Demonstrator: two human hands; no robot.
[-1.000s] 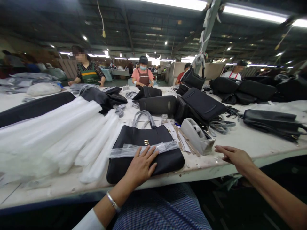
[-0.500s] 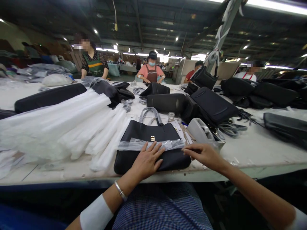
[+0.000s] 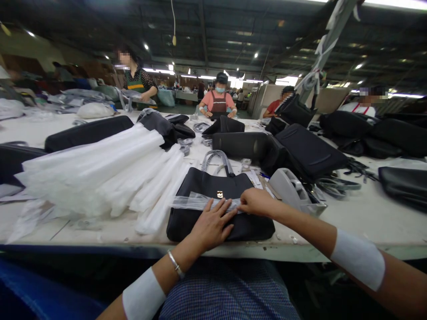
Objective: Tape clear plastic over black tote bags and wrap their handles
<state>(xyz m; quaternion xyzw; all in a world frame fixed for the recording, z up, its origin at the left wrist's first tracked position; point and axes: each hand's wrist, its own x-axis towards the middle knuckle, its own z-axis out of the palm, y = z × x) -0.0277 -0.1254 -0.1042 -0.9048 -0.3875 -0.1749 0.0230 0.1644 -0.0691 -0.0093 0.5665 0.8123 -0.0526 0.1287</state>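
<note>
A black handbag lies on the table in front of me, with a gold clasp and handles wrapped in clear plastic. Across its front runs a strip of clear plastic film. My left hand rests flat on the bag, fingers spread and their tips on the strip's lower edge. Just right of it, my right hand is closed, thumb and fingertips pinched at the strip near the bag's right side. The hand itself covers the strip's right end.
White rolled foam sheets are heaped on the left. A grey tape dispenser stands right of the bag. More black bags lie behind it and to the right. Co-workers stand across the table.
My right hand has moved left from the bag's right edge onto the strip, closer to my left hand. The left hand stays on the bag. The view has turned slightly left.
</note>
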